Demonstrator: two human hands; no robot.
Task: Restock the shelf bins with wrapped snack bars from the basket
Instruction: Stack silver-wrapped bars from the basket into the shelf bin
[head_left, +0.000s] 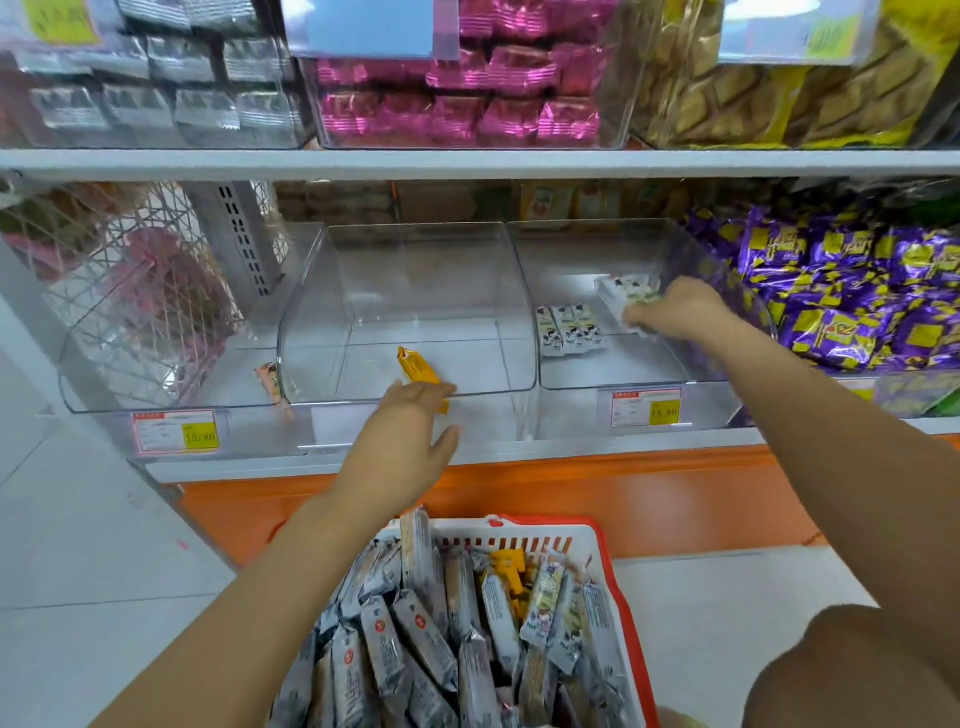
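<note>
White bars (625, 289) were pinched in my right hand (675, 312) inside the bin (623, 385) right of centre, my left hand (410, 434) spread by a yellow bar (415, 366). Released carelessly, they could knock the laid row (571, 330) askew. My basket (587, 540) sat bottom centre.

Pretty clearly a shop, snack aisle. White shelves (467, 163) are carrying clear bins (311, 322), which are holding piles of pink sweets (457, 109), purple sweets (841, 291) and silver packets (156, 104). Price tags (175, 432) with yellow stickers are hanging off the bin fronts, and a red-and-white shopping basket (613, 582) is sitting below, overflowing with wrapped bars (415, 639).
</note>
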